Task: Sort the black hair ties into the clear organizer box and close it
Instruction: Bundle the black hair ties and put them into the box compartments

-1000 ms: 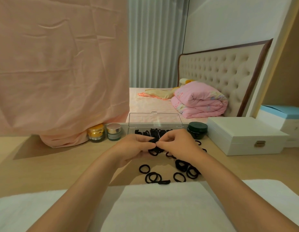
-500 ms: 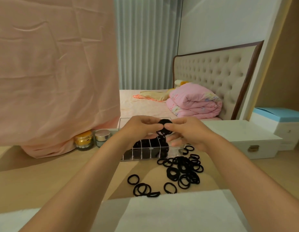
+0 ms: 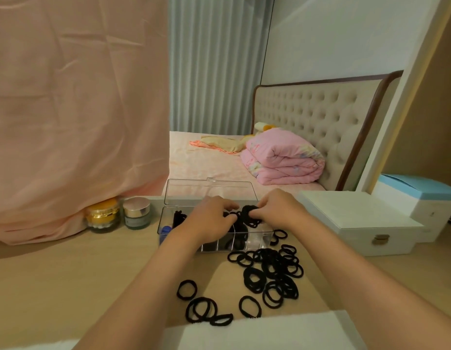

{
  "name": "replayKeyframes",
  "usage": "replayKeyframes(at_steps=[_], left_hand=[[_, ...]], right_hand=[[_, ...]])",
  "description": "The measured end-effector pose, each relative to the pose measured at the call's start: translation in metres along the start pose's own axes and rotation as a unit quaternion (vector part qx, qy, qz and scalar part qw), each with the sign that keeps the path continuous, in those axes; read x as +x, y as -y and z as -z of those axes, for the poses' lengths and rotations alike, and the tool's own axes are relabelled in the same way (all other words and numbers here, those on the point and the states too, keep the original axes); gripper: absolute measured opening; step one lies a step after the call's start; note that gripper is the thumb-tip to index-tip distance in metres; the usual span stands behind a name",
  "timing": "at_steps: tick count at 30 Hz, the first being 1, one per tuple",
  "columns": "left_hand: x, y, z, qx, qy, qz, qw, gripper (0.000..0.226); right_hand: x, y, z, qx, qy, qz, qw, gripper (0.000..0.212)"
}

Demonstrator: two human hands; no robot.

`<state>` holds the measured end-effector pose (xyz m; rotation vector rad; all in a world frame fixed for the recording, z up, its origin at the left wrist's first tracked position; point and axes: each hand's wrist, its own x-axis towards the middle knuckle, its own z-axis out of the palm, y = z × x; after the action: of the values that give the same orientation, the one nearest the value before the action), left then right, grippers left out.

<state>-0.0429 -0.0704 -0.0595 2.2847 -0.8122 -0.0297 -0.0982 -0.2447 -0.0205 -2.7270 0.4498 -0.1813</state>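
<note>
Bare forearms, left hand (image 3: 208, 221), right hand (image 3: 280, 210)

A: Where can a hand pass on the table (image 3: 67, 279)?
B: On the left side, bare wood runs back to the gold jar (image 3: 103, 215), the silver-lidded jar (image 3: 137, 213) and the hanging pink cloth (image 3: 67, 122).
A: And right?
B: The white case (image 3: 358, 223) stands near the clear organizer box (image 3: 257, 242); loose hair ties (image 3: 270, 271) crowd the wood in front.
A: Into the box?
B: Its lid (image 3: 209, 188) stands upright behind. The left hand (image 3: 209, 221) and right hand (image 3: 277, 208), holding a tie bundle (image 3: 249, 213) between them, cover the opening.
</note>
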Motion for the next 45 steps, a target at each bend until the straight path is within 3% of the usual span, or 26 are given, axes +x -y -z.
replayKeyframes(at_steps=[5,11,15,19,22,25,28,30,33,36,41,45], left_hand=[[0.002,0.004,0.001,0.070,0.000,-0.046,0.996,0.039],[-0.002,-0.001,-0.004,0.138,0.028,-0.080,0.987,0.046],[-0.003,-0.002,-0.007,0.186,0.038,-0.084,0.978,0.049],[-0.003,-0.006,-0.008,0.208,0.059,-0.077,0.973,0.051],[-0.001,-0.005,-0.005,0.187,0.052,-0.067,0.979,0.056],[-0.003,-0.003,-0.004,0.174,0.049,-0.063,0.982,0.056],[-0.004,-0.004,-0.006,0.181,0.056,-0.068,0.979,0.055],[-0.005,-0.004,-0.005,0.188,0.050,-0.072,0.978,0.055],[-0.010,-0.008,-0.004,0.190,0.022,-0.088,0.978,0.055],[-0.017,-0.017,-0.004,0.178,-0.023,-0.121,0.976,0.045],[-0.038,-0.048,-0.013,0.139,-0.012,-0.161,0.977,0.020],[-0.054,-0.060,-0.028,0.184,0.075,-0.152,0.968,0.030]], right_hand=[[0.000,0.019,-0.004,-0.207,0.006,0.039,0.977,0.032],[-0.001,0.025,-0.003,-0.309,0.070,0.069,0.946,0.039],[0.009,0.009,0.006,-0.162,0.154,0.068,0.972,0.043],[-0.002,-0.007,0.014,-0.049,0.079,0.111,0.990,0.048],[-0.015,-0.013,0.004,-0.076,0.045,0.172,0.981,0.044],[-0.024,-0.013,-0.014,-0.222,0.046,0.239,0.944,0.054],[-0.027,-0.013,-0.023,-0.254,0.065,0.250,0.932,0.055],[-0.029,-0.014,-0.017,-0.173,0.059,0.242,0.953,0.046],[-0.036,-0.019,0.002,0.060,-0.002,0.170,0.984,0.037],[-0.043,-0.032,0.012,0.074,-0.075,0.116,0.988,0.032],[-0.047,-0.060,-0.007,-0.035,0.047,0.063,0.996,0.041],[-0.053,-0.068,-0.015,-0.075,0.136,0.067,0.986,0.052]])
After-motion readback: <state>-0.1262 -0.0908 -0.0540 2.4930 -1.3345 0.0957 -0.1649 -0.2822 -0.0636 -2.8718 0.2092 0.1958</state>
